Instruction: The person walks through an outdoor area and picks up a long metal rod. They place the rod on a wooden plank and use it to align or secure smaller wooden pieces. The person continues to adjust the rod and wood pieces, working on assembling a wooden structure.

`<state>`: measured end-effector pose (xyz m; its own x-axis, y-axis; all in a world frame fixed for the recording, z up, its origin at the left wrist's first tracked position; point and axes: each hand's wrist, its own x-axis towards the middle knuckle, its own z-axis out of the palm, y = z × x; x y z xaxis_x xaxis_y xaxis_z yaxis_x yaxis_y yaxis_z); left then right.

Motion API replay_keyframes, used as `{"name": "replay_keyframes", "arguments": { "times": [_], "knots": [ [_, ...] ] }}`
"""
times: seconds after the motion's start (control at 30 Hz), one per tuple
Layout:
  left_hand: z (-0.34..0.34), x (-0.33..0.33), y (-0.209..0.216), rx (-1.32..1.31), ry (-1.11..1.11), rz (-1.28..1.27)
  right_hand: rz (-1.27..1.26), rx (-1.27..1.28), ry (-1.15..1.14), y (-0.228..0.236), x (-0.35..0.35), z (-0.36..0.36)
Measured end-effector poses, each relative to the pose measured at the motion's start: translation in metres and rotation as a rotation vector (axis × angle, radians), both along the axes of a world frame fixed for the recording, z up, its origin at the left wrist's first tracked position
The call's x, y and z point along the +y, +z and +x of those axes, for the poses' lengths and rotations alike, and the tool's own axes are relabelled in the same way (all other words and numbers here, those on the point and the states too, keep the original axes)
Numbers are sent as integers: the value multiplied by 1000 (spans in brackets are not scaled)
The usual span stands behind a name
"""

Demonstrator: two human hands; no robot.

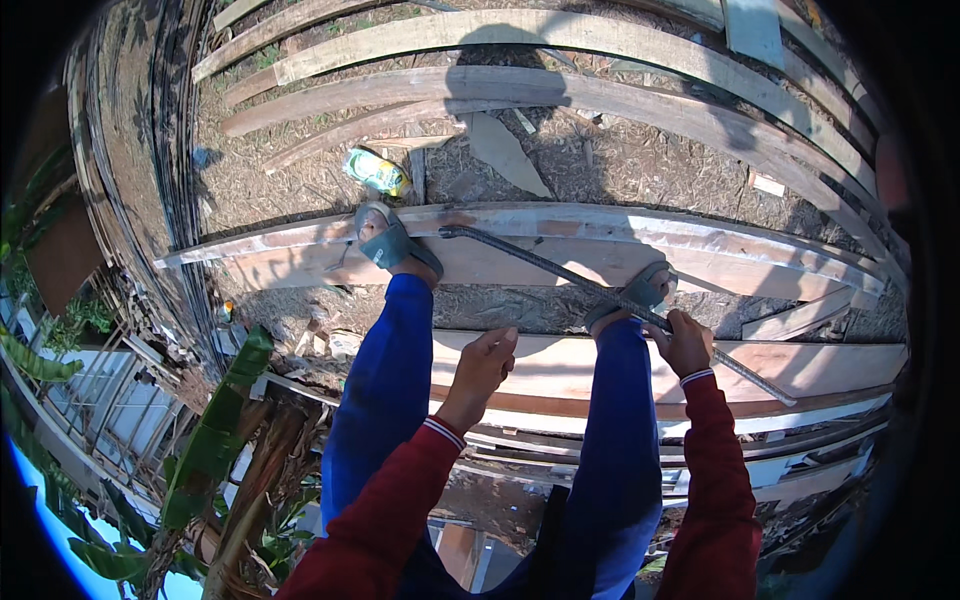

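Observation:
My right hand (pixel 685 343) is closed around a long ribbed steel bar (pixel 560 272). The bar slants from a short bent end, resting over the plank by my left foot, down to its other end at the right. My left hand (pixel 482 370) hangs between my knees, apart from the bar. Its fingers are curled in, and what they hold, if anything, is hidden. Below the bar's bent end lies a wooden plank (pixel 490 262), with a narrower timber edge (pixel 560 220) along its far side. Both my sandalled feet stand on this timber.
More long timbers (pixel 640 92) lie across the dry ground beyond. A green and yellow packet (pixel 376 172) rests beyond my left foot. Nearer me is another plank (pixel 520 365), with stacked boards behind it. Dark thin rods (pixel 165 150) run along the left, near a banana plant (pixel 215 450).

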<state>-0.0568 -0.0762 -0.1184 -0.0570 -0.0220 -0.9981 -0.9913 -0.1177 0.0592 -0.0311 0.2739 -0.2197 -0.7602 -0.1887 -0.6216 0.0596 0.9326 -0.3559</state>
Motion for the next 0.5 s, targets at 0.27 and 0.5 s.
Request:
{"name": "replay_keyframes", "arguments": {
  "times": [0.27,0.5],
  "knots": [
    [-10,161,-125,-181,393,76,145,-4,-33,64,144,17],
    [-23,180,-176,-94,411,-12,111,75,-19,-55,188,0]
  ]
}}
